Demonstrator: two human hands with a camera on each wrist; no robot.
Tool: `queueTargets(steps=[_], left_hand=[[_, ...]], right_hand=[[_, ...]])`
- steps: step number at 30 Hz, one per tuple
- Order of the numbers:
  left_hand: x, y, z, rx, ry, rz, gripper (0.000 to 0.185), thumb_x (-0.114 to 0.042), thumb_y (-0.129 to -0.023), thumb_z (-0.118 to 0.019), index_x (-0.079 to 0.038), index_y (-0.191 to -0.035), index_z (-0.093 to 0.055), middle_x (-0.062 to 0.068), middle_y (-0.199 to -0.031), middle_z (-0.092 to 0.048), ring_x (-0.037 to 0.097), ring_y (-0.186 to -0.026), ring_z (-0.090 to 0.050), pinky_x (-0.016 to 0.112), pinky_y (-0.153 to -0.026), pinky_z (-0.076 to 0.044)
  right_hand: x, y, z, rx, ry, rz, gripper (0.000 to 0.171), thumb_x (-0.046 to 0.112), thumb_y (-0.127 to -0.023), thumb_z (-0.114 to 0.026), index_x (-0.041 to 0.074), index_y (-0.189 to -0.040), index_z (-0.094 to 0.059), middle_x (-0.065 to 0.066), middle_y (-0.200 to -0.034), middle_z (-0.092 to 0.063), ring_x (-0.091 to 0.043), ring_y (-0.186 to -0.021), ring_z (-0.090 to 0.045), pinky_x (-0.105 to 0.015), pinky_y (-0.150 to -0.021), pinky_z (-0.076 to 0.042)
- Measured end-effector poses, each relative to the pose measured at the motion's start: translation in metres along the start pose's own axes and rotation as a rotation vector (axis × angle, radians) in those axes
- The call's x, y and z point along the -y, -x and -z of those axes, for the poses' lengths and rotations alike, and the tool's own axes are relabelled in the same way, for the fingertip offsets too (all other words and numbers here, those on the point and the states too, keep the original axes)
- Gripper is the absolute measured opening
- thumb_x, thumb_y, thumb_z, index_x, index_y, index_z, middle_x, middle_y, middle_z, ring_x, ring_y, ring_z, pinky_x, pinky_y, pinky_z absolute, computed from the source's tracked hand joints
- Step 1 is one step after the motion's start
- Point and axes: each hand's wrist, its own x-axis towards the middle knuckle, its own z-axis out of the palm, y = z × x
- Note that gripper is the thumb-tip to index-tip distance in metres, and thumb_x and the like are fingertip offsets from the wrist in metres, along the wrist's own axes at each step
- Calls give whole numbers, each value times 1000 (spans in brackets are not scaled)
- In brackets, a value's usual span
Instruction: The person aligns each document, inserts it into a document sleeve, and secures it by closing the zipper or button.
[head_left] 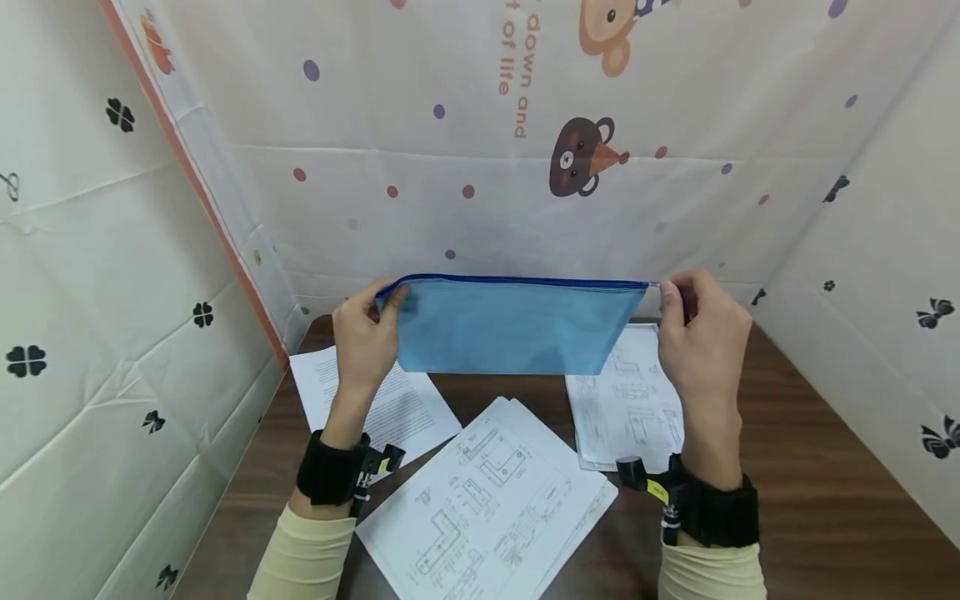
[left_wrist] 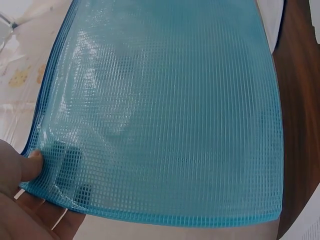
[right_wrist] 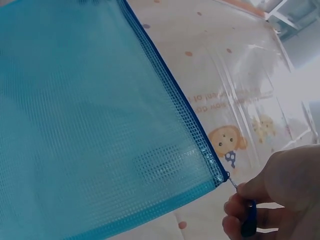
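A translucent blue mesh zipper pouch (head_left: 510,329) is held up over the table, its dark blue zipper edge (head_left: 517,281) uppermost. At its upper left corner my left hand (head_left: 365,337) pinches the mesh, thumb in front and fingers behind, as the left wrist view shows. My right hand (head_left: 701,337) is beyond the other end of the zipper. In the right wrist view it grips the zipper pull, whose dark blue tab (right_wrist: 249,220) hangs among the fingers from a small metal link. The zipper slider sits at that corner. No contents show through the mesh.
Printed drawing sheets (head_left: 487,508) lie in front on the brown wooden table (head_left: 832,467). A text sheet (head_left: 405,408) is at the left, and another stack of drawings (head_left: 630,400) lies at the right, partly behind the pouch. Patterned cloth walls (head_left: 375,217) enclose the table's back and sides.
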Motion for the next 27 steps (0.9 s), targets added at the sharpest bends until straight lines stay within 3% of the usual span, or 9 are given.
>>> queueTargets(steps=[10,13,15,18,20,24,27], left_hand=[[-3,2,-2,74,43,-31,23,-18,-105,-68,-1,-116,-79,11,-94,-77,20,-57,-44,26,-52,-31],[-4,3,-3,83,72,-44,22,-16,-105,-68,-1,-116,-79,11,-98,-77,20,-59,-46,25,-54,-33],[-5,4,-4,87,83,-51,22,-15,-105,-68,-1,-117,-79,12,-100,-78,20,-59,-46,24,-54,-34],[-6,6,-8,101,92,-65,21,-14,-105,-68,-2,-118,-79,12,-104,-78,18,-56,-43,23,-52,-33],[-7,8,-11,110,98,-82,21,-14,-104,-69,-3,-119,-79,11,-108,-79,16,-53,-40,23,-50,-31],[-10,12,-17,143,137,-141,19,-10,-104,-70,-5,-118,-80,10,-109,-79,14,-49,-34,23,-48,-28],[-10,14,-21,186,177,-194,19,-5,-103,-69,-5,-118,-81,9,-106,-80,12,-47,-31,23,-47,-27]], right_hand=[[1,-1,-1,34,24,-72,38,31,-110,-57,-2,-124,-70,-19,-115,-71,-33,-100,-66,-49,-86,-55],[4,0,-5,6,-16,-35,37,30,-110,-58,-3,-122,-69,-20,-114,-69,-31,-98,-65,-40,-85,-54],[8,1,-8,22,-71,14,34,28,-110,-60,-4,-116,-70,-19,-104,-70,-28,-90,-64,-29,-79,-50],[14,3,-12,153,-169,65,33,27,-111,-59,-2,-106,-73,-14,-88,-72,-23,-77,-64,-19,-70,-45],[18,5,-16,280,-227,77,38,31,-112,-56,0,-103,-75,-11,-84,-73,-21,-73,-66,-20,-66,-47],[25,7,-25,485,-274,61,50,40,-115,-46,3,-106,-78,-7,-90,-77,-20,-75,-71,-34,-70,-52],[29,9,-30,555,-271,32,59,46,-115,-40,3,-108,-80,-6,-94,-79,-20,-78,-73,-44,-75,-53]])
